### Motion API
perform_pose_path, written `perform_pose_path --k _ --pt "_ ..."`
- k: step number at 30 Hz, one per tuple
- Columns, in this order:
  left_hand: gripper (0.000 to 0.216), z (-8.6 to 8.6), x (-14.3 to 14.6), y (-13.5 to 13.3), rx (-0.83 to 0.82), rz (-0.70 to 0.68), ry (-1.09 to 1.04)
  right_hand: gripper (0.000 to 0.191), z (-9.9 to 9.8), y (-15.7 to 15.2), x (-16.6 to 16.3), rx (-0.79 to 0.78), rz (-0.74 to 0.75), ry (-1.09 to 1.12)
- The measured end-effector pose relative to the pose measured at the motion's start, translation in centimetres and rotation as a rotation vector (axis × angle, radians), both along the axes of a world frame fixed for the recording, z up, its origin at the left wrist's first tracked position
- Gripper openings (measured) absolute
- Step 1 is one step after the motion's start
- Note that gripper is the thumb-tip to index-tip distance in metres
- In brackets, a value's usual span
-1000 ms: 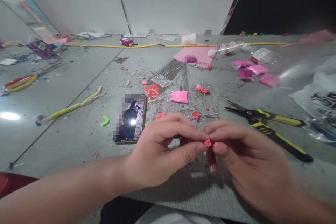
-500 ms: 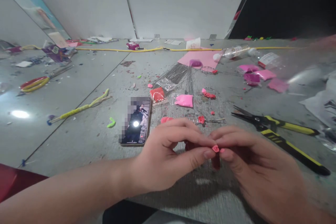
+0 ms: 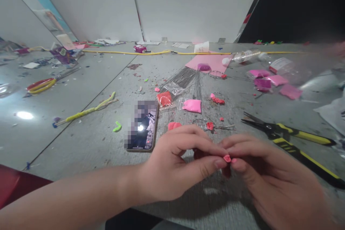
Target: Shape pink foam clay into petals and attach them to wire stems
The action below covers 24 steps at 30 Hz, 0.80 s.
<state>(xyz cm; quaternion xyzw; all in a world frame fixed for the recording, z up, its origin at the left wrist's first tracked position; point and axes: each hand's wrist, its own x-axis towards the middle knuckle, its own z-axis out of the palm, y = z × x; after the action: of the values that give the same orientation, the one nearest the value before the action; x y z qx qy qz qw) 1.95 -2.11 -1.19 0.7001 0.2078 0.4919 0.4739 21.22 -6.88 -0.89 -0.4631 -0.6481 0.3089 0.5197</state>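
My left hand (image 3: 175, 167) is closed in a pinch, thumb against forefinger, on a small pink clay rose (image 3: 227, 158) with rolled petals. Fingertips of my right hand (image 3: 280, 179) meet it from the other side, and a tiny bit of pink clay (image 3: 234, 160) sits at that thumb's tip. Just beyond the left knuckles lies a pink clay lump (image 3: 174, 125), partly hidden. Behind the hands, a bent wire frame (image 3: 201, 123) carries a red clay flower (image 3: 210, 125). Farther back, another wire loop holds red and pink clay blossoms (image 3: 217, 99).
A lit phone (image 3: 144, 129) lies left of my hands, pliers (image 3: 280, 131) to the right. Packets of red clay (image 3: 164, 99) and pink clay (image 3: 192, 105) lie ahead, before a fan of thin wires (image 3: 180, 78). Scissors (image 3: 41, 85) and a yellow-wrapped stem (image 3: 88, 110) are at left.
The whole view has shifted slightly, so things appear a little farther right and lower. Both hands keep nearly the same pose around the pink clay rose.
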Motion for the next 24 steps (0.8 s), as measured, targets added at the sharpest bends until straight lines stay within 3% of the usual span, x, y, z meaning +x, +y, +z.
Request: perform_pose_path --k 24 --pt "0.006 -0.05 0.04 0.24 0.072 0.016 -0.012 0.003 0.03 0.27 0.14 0.111 -0.009 -0.080"
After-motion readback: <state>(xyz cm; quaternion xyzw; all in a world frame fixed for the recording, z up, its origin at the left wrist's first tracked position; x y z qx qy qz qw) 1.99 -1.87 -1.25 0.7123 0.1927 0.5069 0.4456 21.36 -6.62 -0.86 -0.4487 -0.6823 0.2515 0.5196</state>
